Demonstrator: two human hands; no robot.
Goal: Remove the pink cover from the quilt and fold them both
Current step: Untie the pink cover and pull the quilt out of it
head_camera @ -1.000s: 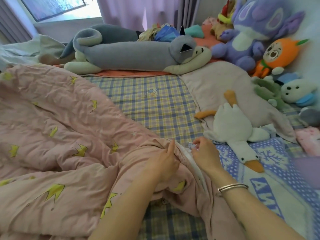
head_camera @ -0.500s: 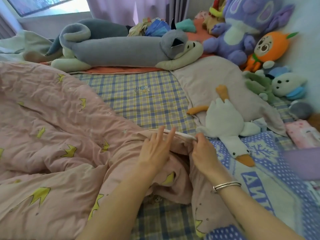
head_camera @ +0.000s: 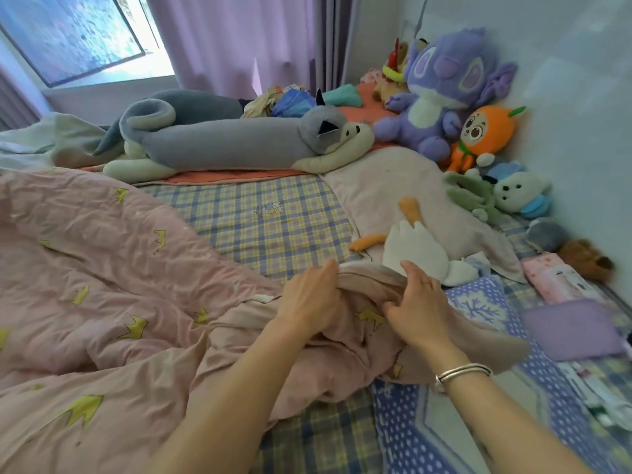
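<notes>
You get nothing readable here. The small badge (head_camera: 270, 209) on the checked sheet (head_camera: 222, 220) has print — too tiny to read.

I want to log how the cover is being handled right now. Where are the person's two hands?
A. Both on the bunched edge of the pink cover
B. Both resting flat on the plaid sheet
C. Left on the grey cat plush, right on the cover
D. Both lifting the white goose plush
A: the left hand and the right hand both grip the bunched edge of the pink cover, just in front of the white goose plush.
</notes>
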